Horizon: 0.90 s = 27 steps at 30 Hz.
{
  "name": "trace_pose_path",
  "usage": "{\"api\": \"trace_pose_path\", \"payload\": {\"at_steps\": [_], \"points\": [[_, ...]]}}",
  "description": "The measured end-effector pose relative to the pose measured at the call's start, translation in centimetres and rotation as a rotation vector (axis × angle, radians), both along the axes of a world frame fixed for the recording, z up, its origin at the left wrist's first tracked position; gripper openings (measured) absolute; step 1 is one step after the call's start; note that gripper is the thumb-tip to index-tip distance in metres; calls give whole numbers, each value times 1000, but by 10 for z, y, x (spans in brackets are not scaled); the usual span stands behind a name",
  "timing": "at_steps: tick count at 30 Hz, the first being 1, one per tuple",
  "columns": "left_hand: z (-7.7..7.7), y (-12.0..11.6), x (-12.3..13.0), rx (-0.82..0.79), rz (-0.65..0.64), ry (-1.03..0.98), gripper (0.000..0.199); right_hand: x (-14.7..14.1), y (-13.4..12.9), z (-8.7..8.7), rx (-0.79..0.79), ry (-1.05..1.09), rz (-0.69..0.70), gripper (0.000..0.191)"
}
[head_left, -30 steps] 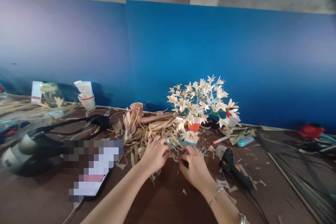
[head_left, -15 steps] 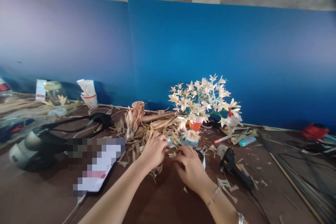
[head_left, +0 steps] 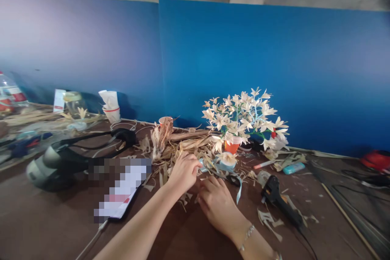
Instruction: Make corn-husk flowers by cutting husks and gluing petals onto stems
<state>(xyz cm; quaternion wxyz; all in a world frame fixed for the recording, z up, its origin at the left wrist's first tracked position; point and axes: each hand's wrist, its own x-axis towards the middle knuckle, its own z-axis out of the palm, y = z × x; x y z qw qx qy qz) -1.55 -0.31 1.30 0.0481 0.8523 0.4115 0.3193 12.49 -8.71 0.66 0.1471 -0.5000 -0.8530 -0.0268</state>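
Observation:
My left hand (head_left: 184, 174) is at the near edge of a pile of dried husk pieces (head_left: 161, 166). Its fingers are bent and pressed together, with the tips by a small pale blue item (head_left: 202, 165); what they grip is hidden. Close on its right, my right hand (head_left: 216, 203) curls low over the brown table with its back toward me, and whatever it holds is out of sight. Beyond the hands lie a pale blue roll with a husk flower (head_left: 228, 158) on top and a loose blue strip (head_left: 239, 191). An orange cup (head_left: 232, 146) holds a bunch of cream husk flowers (head_left: 245, 115).
On the right lie a black glue gun (head_left: 282, 203) with its cord, a turquoise item (head_left: 294, 168) and a marker (head_left: 263, 164). To the left are a phone (head_left: 122, 201) on a cable and a black-and-grey headset-like device (head_left: 57, 164). A blue partition (head_left: 243, 48) stands behind.
The view has turned slightly left, so everything sits further right. My right hand has drawn a little nearer to me and its fingers have curled in. The left hand keeps its bent grip.

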Motion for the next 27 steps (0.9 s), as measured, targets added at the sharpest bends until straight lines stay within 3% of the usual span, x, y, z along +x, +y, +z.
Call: {"api": "trace_pose_path", "payload": {"at_steps": [7,14,17,23,27], "points": [[0,-1,1,22,-10,-7,32,5,-6,12,-24,-68,48,10],[-2,-3,4,19,-16,-41,32,4,-4,1,35,-76,39,13],[1,-6,5,-30,-64,-95,31,8,0,-2,67,64,0,12],[8,-13,8,-136,-293,-233,33,26,10,0,149,539,-146,14],[8,-15,9,-165,-326,-223,25,31,12,0,-27,783,-211,11]]}}
